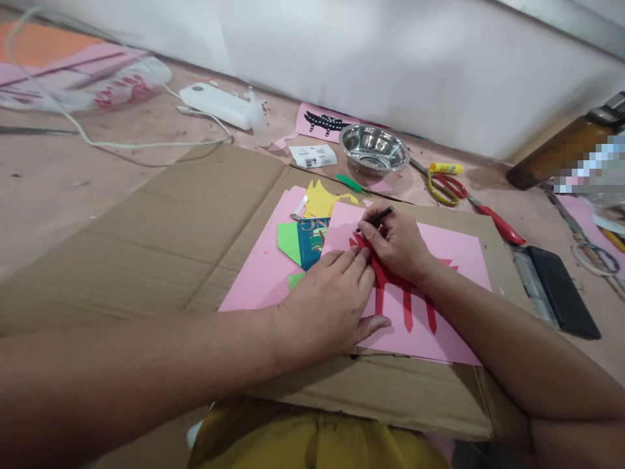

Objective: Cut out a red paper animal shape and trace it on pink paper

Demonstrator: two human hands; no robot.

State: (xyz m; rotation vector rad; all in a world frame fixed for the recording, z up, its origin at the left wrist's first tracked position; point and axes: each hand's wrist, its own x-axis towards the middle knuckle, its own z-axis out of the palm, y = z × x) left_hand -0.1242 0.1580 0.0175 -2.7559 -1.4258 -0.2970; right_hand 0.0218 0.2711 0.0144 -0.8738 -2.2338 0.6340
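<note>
My right hand (396, 236) is closed around a slim black pen (383, 218), its tip at the upper left end of a red paper animal cutout (407, 312). The cutout lies on a pink sheet (461, 251), with several pointed legs toward me. Flat across the left part of the sheet and the cutout, my left hand (332, 299) presses with fingers stretched and thumb apart. My hands cover much of the cutout's body. Just left of the sheet lie a blue printed piece (307, 244), a green paper scrap (289, 242) and a yellow paper scrap (322, 198).
Brown cardboard (161, 221) lies under the papers. Beyond it stand a steel bowl (374, 150), scissors (442, 187) and a yellow glue stick (446, 168). A black phone (561, 290) and red-handled tool (500, 225) sit at right, a white power bank (215, 104) with cable at left.
</note>
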